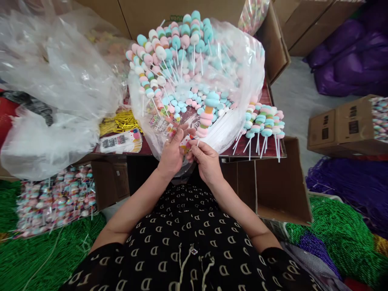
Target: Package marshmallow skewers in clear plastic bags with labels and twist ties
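My right hand (pixel 206 159) pinches the white stick of a marshmallow skewer (pixel 206 115), which stands nearly upright with blue, orange and pink pieces. My left hand (pixel 174 151) is closed at the fingertips on a small printed card (pixel 187 140) with coloured dots, beside the lower end of the skewer. Just beyond the left fingers is a clear printed bag (pixel 160 124); whether they touch it, I cannot tell. Loose pastel pieces (pixel 194 99) and a bundle of white sticks (pixel 220 131) lie in a large clear plastic bag (pixel 256 52) in front of me.
Many finished skewers (pixel 172 44) are heaped at the back, with more (pixel 266 121) at the table's right edge. Gold ties (pixel 119 121) and a stack of printed cards (pixel 121 141) lie left. An open cardboard box (pixel 279 186) stands below right, bagged skewers (pixel 60 198) below left.
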Demonstrator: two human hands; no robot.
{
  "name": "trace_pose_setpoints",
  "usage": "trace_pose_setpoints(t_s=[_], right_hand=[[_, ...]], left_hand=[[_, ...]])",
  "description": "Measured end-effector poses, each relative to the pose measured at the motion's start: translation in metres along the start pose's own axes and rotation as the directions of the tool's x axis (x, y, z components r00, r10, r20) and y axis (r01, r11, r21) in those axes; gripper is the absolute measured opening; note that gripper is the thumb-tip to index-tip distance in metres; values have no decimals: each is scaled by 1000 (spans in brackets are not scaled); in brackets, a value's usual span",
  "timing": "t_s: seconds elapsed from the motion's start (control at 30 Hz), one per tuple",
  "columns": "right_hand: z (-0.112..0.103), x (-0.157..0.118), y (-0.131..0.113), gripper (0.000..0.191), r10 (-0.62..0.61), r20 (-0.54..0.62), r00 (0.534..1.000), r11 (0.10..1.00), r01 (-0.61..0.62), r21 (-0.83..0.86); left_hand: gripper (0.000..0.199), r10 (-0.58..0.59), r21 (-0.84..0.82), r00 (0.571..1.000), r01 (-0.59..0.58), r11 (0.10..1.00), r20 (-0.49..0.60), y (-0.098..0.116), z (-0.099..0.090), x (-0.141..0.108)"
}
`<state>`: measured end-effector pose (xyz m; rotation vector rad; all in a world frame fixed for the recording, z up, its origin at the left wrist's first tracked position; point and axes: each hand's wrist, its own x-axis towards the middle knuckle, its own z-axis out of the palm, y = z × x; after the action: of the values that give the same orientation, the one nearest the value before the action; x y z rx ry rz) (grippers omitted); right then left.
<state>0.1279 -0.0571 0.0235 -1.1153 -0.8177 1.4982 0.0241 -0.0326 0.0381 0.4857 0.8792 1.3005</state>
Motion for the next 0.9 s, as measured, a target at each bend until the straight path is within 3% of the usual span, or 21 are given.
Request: trace_pose_setpoints(t_s=[0.2,0.3,0.43,0.67,0.9], right_hand=[[-7,13,-2,43,-65,-128,990,997,59,-49],[-17,19,-5,43,-119,-169,978,992,111,-54],[-25,22,-7,36,-159,-158,975,987,151,-58],[-16,15,0,40,-100,-85,991,995,101,2],[-18,17,-5,42,-141,-148,979,989,147,33]], left_hand=[[34,155,73,987,-152,986,-32,13,-11,7],[40,182,131,981,-172,976,-67,20,-23,12],[49,153,115,979,-138,984,-133,15,-31,18],[51,182,189,969,-150,970,-166,5,-24,18],[58,304,189,905,-257,948,-296,12,-30,24]])
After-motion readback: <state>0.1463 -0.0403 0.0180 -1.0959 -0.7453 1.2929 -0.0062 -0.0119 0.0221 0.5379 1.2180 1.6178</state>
